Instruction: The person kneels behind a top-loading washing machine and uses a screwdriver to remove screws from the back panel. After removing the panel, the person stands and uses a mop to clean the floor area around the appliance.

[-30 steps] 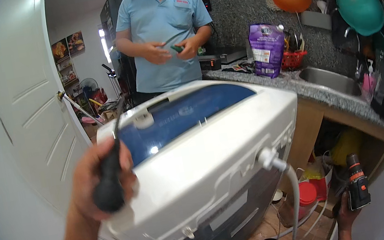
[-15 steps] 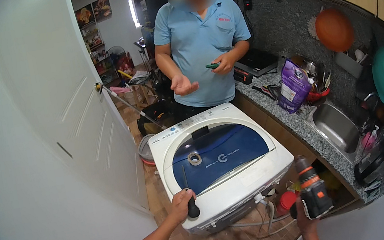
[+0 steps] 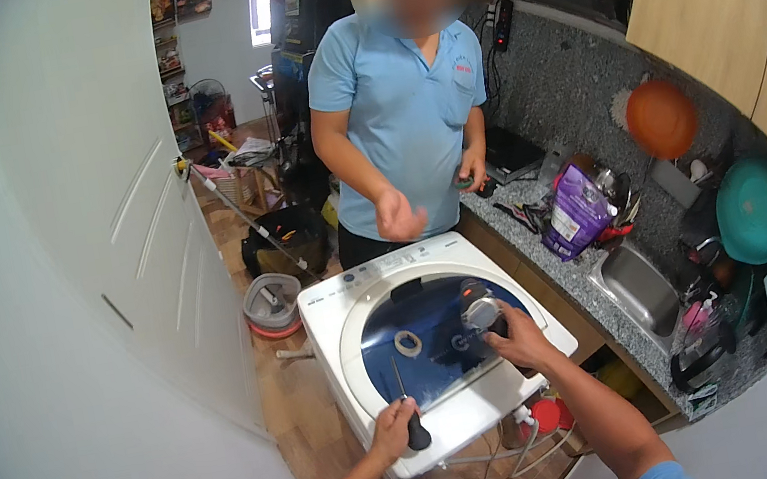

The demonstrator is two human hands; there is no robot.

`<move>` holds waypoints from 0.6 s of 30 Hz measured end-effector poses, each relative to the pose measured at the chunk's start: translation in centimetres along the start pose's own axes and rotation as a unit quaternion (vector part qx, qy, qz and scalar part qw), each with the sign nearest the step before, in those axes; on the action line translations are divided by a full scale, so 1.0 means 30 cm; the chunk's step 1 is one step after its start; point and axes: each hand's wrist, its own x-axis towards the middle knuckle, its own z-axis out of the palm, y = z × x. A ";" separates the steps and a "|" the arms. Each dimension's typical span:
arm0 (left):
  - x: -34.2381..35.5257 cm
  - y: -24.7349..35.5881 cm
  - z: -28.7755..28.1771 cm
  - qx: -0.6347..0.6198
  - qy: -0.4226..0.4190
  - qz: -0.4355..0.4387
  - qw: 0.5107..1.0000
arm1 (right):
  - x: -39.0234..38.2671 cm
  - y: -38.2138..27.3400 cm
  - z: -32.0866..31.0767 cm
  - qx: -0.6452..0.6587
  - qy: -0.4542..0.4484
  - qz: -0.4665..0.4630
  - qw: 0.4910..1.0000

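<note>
My left hand [image 3: 395, 428] is closed around a screwdriver [image 3: 418, 434] with a black handle, its thin shaft pointing away over the lid. My right hand [image 3: 522, 340] grips a cordless drill [image 3: 479, 309], held above the right half of the lid. Below both hands stands a white top-loading washing machine [image 3: 472, 404] with a dark blue lid [image 3: 382, 336]. On that lid lies a roll of tape [image 3: 418, 345], between the screwdriver and the drill.
Across the machine a co-worker [image 3: 398, 115] in a light blue shirt stretches out one hand; the other holds something small and green. On the right runs a granite counter with a purple pouch [image 3: 577, 212] and a sink [image 3: 638, 290]. A white door [image 3: 148, 228] borders the left; hoses hang in front.
My right hand has swung the drill from beside the machine's right front to over the lid. The screwdriver stays in my left hand. The co-worker's green item is lower.
</note>
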 end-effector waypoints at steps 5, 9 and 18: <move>0.047 0.099 -0.076 -0.020 -0.007 -0.006 1.000 | 0.237 -0.168 0.140 -0.223 0.000 0.010 0.975; 0.254 0.126 -0.235 0.200 0.025 0.046 0.978 | 0.319 -0.224 0.264 -0.274 0.029 0.059 0.959; 0.718 0.297 -0.364 0.404 -0.195 -0.056 0.892 | 0.339 -0.204 0.389 -0.301 0.061 0.112 0.945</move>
